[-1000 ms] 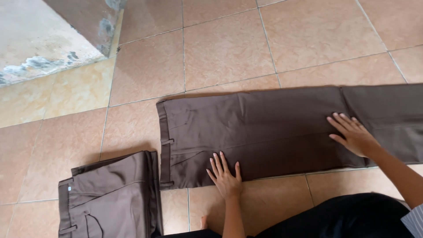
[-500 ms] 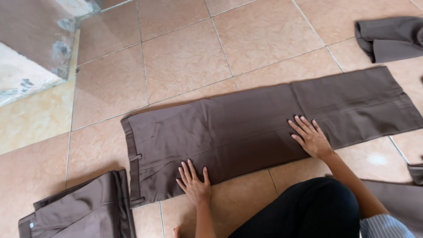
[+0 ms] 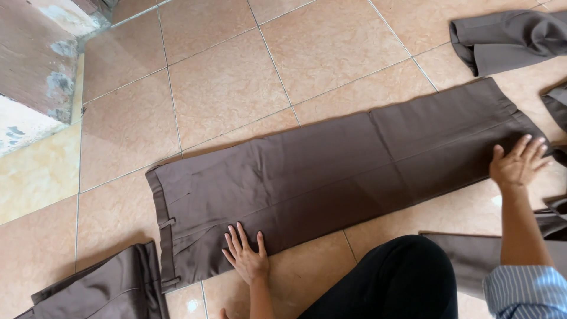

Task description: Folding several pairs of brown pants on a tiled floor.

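Observation:
A pair of brown trousers (image 3: 331,171) lies flat and lengthwise on the tiled floor, waistband at the left, leg hems at the right. My left hand (image 3: 245,255) rests palm down with fingers spread on the near edge close to the waistband. Over at the hem end, my right hand (image 3: 518,162) lies flat with its fingers apart. Neither hand grips the cloth.
A folded brown garment (image 3: 106,289) lies at the bottom left. More dark brown cloth sits at the top right (image 3: 508,38) and along the right edge (image 3: 555,218). My knee in black fabric (image 3: 396,280) is at the bottom. A raised worn concrete step (image 3: 35,65) fills the top left.
My right hand has slid along the trousers from the mid leg to the hem end. The view has shifted so the whole pair lies in sight; my left hand stays near the waistband.

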